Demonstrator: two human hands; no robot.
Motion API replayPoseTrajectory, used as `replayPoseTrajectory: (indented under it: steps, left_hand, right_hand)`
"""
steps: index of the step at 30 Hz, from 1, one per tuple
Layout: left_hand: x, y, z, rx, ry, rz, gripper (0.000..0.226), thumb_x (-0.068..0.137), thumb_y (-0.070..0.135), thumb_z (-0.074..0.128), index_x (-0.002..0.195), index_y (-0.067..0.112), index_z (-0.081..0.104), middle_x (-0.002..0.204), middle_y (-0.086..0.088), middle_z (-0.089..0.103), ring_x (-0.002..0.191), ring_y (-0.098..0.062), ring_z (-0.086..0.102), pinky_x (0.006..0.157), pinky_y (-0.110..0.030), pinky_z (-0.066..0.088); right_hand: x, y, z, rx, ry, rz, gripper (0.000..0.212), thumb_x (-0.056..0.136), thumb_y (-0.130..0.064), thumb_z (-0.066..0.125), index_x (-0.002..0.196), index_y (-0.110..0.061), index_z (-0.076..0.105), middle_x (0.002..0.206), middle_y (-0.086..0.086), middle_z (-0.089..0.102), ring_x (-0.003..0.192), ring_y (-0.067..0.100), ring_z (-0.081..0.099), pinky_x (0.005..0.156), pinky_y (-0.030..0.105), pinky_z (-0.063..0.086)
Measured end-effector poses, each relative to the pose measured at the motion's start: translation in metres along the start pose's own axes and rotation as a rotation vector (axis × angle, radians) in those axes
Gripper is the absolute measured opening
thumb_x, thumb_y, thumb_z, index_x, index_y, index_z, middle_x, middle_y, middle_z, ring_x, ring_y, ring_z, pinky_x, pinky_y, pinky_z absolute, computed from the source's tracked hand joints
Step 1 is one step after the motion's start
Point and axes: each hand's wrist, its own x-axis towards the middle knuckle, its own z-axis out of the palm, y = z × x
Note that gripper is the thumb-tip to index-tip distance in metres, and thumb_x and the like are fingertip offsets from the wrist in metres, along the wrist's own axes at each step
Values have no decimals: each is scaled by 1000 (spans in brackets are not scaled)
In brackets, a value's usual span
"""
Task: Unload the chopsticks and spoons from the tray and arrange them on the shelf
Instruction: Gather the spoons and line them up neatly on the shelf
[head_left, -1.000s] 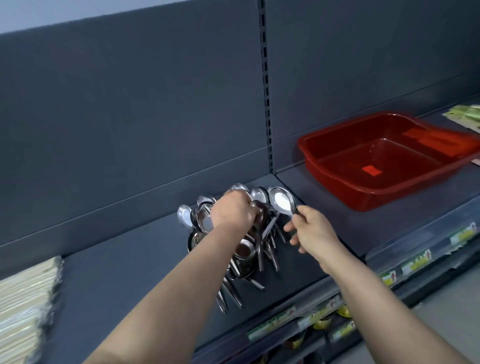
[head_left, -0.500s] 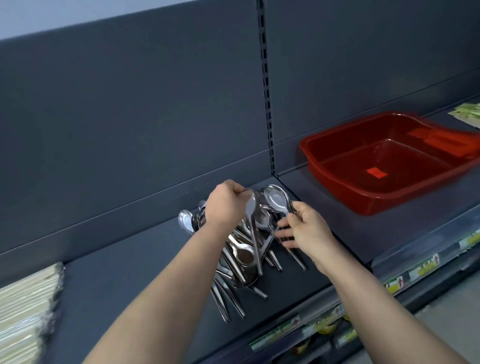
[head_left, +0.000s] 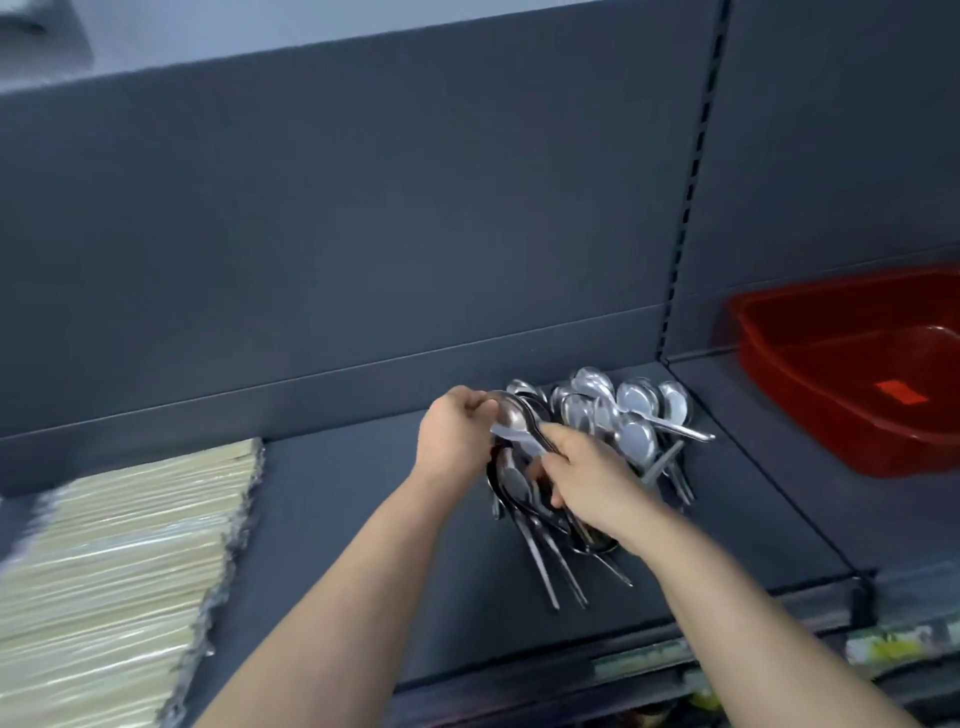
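A heap of steel spoons (head_left: 618, 415) lies on the dark grey shelf (head_left: 343, 499), bowls toward the back wall, handles fanning toward me. My left hand (head_left: 454, 436) grips the bowl end of one spoon (head_left: 511, 413) at the heap's left side. My right hand (head_left: 587, 480) holds spoon handles just right of it, fingers curled around them. Packs of pale chopsticks (head_left: 119, 561) are stacked on the shelf at the left. The red tray (head_left: 810, 384) stands on the neighbouring shelf bay at the right, with only a red label inside.
A slotted upright post (head_left: 685, 208) divides the two shelf bays. The grey back panel (head_left: 363, 234) rises right behind the spoons. Price-label strips (head_left: 727, 654) run along the shelf's front edge. Bare shelf lies between chopsticks and spoons.
The view has swung left, so the tray slid to the right edge and the chopsticks show more. Both hands shifted to the heap's left side, now close together on spoons.
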Motion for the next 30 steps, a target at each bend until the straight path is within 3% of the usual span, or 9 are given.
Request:
replayPoseTrajectory:
  steps: [2, 3, 7, 11, 14, 16, 20, 26, 30]
  left_hand:
    - [-5, -20, -26, -33, 105, -70, 15, 87, 16, 53, 73, 22, 56, 75, -2, 66, 74, -24, 62, 76, -47, 57]
    - [-6, -32, -42, -38, 154, -98, 14, 86, 15, 53, 74, 23, 55, 76, -2, 65, 78, -26, 64, 78, -47, 57]
    - [-6, -75, -89, 19, 246, -194, 19, 84, 14, 59, 70, 22, 51, 71, -2, 64, 71, -28, 66, 76, -46, 57]
    - [0, -104, -112, 112, 304, -226, 13, 87, 19, 58, 76, 20, 52, 84, -7, 68, 82, -32, 67, 80, -42, 54]
    - [3, -108, -120, 180, 310, -196, 6, 91, 17, 55, 95, 14, 58, 100, -6, 68, 96, -28, 62, 81, -30, 46]
    - [7, -110, -120, 239, 279, -150, 18, 92, 16, 54, 110, 12, 57, 110, -4, 66, 105, -25, 58, 80, -27, 40]
    - [10, -116, -119, 275, 255, -72, 41, 92, 16, 54, 132, 13, 47, 131, -3, 56, 119, -22, 53, 94, -30, 40]
    - [-2, -105, -126, 245, 313, 61, 47, 92, 18, 56, 136, 20, 39, 132, 2, 45, 100, -17, 57, 78, -28, 40]
    - [0, -91, -122, 273, 260, 150, 24, 91, 19, 57, 115, 20, 56, 109, 7, 61, 94, -17, 61, 80, -28, 45]
  right_hand:
    - [5, -17, 19, -261, 17, -91, 36, 98, -16, 42, 132, -22, 51, 109, 0, 66, 97, 23, 62, 80, 32, 50]
    - [9, -26, 32, -335, 15, -127, 33, 97, -16, 43, 127, -24, 54, 116, 1, 63, 103, 26, 59, 82, 34, 48]
    - [27, -53, 82, -601, -4, -228, 26, 95, -7, 44, 109, -21, 60, 109, 3, 54, 99, 28, 58, 68, 33, 38]
    - [48, -70, 117, -683, 0, -292, 41, 92, 0, 39, 124, -19, 57, 116, 4, 51, 112, 26, 50, 82, 35, 44]
    - [58, -76, 133, -733, 43, -310, 49, 90, 1, 40, 132, -21, 51, 125, 2, 48, 118, 24, 43, 93, 35, 40]
    - [60, -75, 140, -765, 68, -307, 50, 90, 0, 42, 135, -23, 48, 127, 1, 46, 119, 23, 40, 95, 34, 38]
    - [61, -75, 148, -796, 112, -300, 51, 91, -1, 41, 137, -24, 45, 127, 1, 45, 118, 24, 40, 94, 34, 38]
    - [60, -77, 144, -833, 163, -342, 52, 89, -1, 46, 135, -24, 45, 128, -2, 48, 121, 22, 40, 96, 35, 35]
    - [48, -73, 125, -768, 242, -396, 45, 86, 0, 51, 125, -23, 57, 124, -3, 55, 118, 23, 46, 95, 37, 38]
